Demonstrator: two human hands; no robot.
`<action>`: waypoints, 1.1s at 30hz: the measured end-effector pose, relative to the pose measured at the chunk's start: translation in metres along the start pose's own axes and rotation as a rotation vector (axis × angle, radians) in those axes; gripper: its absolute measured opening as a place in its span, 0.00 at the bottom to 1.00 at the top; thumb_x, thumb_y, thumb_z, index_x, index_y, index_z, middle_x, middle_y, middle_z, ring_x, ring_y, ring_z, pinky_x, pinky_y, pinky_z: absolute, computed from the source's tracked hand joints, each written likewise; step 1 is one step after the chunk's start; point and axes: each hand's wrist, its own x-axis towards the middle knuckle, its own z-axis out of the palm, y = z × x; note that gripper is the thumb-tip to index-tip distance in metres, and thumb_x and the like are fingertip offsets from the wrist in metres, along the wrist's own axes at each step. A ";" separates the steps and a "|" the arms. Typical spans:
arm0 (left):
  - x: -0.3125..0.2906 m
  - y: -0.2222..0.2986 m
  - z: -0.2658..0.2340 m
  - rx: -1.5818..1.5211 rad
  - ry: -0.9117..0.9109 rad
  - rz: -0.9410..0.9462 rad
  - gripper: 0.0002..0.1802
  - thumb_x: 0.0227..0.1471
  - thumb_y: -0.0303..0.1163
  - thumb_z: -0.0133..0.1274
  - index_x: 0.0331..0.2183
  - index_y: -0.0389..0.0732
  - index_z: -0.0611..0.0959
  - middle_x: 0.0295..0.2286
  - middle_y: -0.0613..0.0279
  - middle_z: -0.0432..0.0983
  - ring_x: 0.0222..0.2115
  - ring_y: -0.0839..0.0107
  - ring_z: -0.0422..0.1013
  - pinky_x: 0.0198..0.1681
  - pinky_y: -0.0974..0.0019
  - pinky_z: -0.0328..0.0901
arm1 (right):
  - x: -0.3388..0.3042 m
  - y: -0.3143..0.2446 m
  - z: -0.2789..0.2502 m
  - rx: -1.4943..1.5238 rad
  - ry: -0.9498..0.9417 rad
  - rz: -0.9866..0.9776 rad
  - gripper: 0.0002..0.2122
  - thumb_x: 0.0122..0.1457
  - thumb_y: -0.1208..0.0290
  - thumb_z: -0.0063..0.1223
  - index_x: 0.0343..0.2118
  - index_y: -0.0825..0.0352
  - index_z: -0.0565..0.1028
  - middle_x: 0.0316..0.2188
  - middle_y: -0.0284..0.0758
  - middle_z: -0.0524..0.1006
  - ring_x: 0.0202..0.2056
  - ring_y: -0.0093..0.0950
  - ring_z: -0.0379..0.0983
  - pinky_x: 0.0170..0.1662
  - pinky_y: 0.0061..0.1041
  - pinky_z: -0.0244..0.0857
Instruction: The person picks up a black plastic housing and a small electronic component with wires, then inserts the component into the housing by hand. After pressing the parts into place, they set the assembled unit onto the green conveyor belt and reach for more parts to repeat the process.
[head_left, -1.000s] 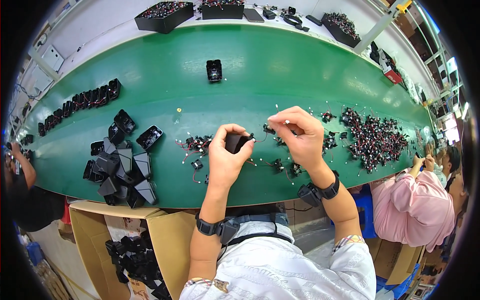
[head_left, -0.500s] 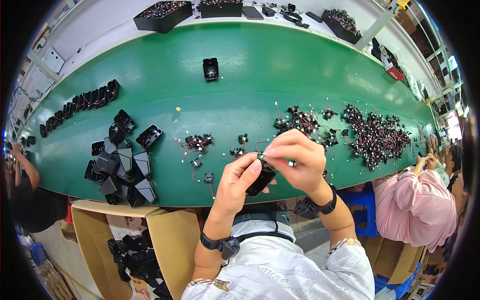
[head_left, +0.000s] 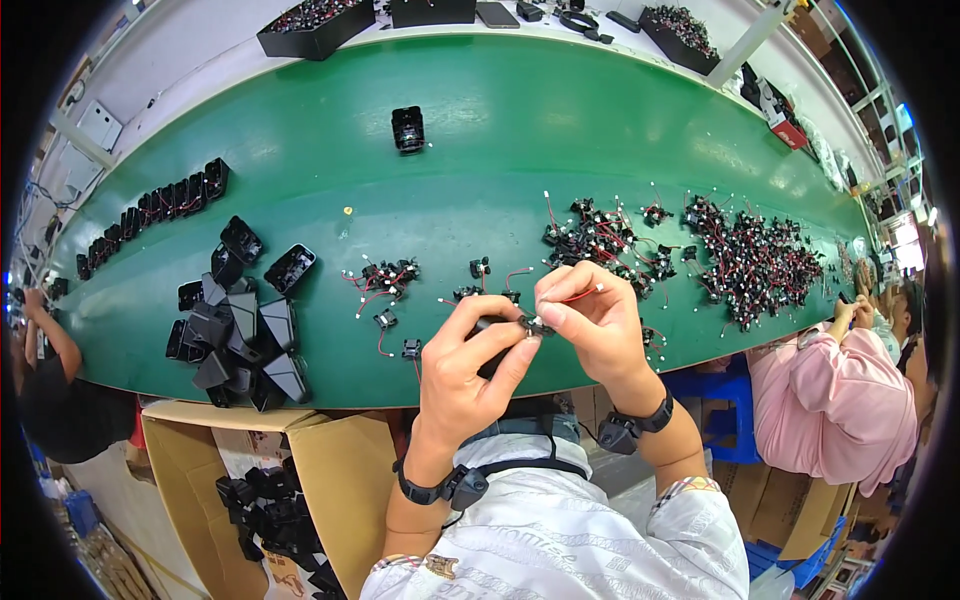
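Observation:
My left hand [head_left: 462,368] is closed round a black plastic housing [head_left: 489,366], mostly hidden by its fingers. My right hand [head_left: 603,335] pinches at a small black part [head_left: 536,325], which touches the left fingertips at the housing's edge. A red wire [head_left: 580,295] with a white plug sticks out past the right fingers. Just beyond my hands, a few small black wired parts [head_left: 480,267] lie on the green table [head_left: 400,225]. To their left is a small cluster of the same parts [head_left: 385,277].
Black housings lie in a heap [head_left: 240,330] at left, with a row of filled ones [head_left: 160,205] behind. One housing [head_left: 408,130] stands far off. Wired parts form piles [head_left: 755,265] at right. A cardboard box [head_left: 345,480] stands below the table edge. Co-workers sit at both sides.
The housing in my left hand has tilted and is more covered by the fingers. The right hand's wire and plug now point up and right instead of lying lower by the palm.

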 end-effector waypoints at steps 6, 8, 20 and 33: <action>-0.001 0.002 0.002 -0.012 0.025 -0.066 0.04 0.49 0.22 0.58 0.31 0.32 0.83 0.34 0.56 0.78 0.31 0.70 0.74 0.36 0.69 0.68 | -0.007 0.009 -0.006 0.241 -0.061 0.209 0.07 0.56 0.76 0.63 0.32 0.67 0.73 0.34 0.38 0.77 0.34 0.24 0.74 0.41 0.24 0.69; -0.002 0.004 0.005 -0.008 0.046 -0.058 0.04 0.48 0.22 0.59 0.31 0.33 0.83 0.34 0.56 0.78 0.32 0.70 0.74 0.37 0.69 0.68 | -0.010 0.010 -0.005 0.350 -0.042 0.268 0.07 0.56 0.75 0.62 0.33 0.66 0.73 0.35 0.38 0.76 0.34 0.24 0.74 0.41 0.23 0.70; 0.000 0.015 0.030 0.174 0.122 0.106 0.13 0.38 0.16 0.64 0.32 0.37 0.85 0.35 0.58 0.78 0.33 0.65 0.76 0.36 0.65 0.72 | -0.034 0.020 -0.022 0.556 0.057 0.224 0.05 0.58 0.77 0.61 0.34 0.67 0.75 0.38 0.38 0.78 0.35 0.23 0.76 0.40 0.22 0.71; -0.005 0.017 0.052 0.079 -0.101 0.190 0.12 0.38 0.17 0.66 0.30 0.37 0.84 0.33 0.58 0.78 0.30 0.63 0.76 0.32 0.65 0.72 | -0.065 0.009 -0.035 0.609 0.121 0.150 0.06 0.59 0.73 0.61 0.34 0.64 0.73 0.35 0.34 0.74 0.35 0.21 0.72 0.38 0.23 0.70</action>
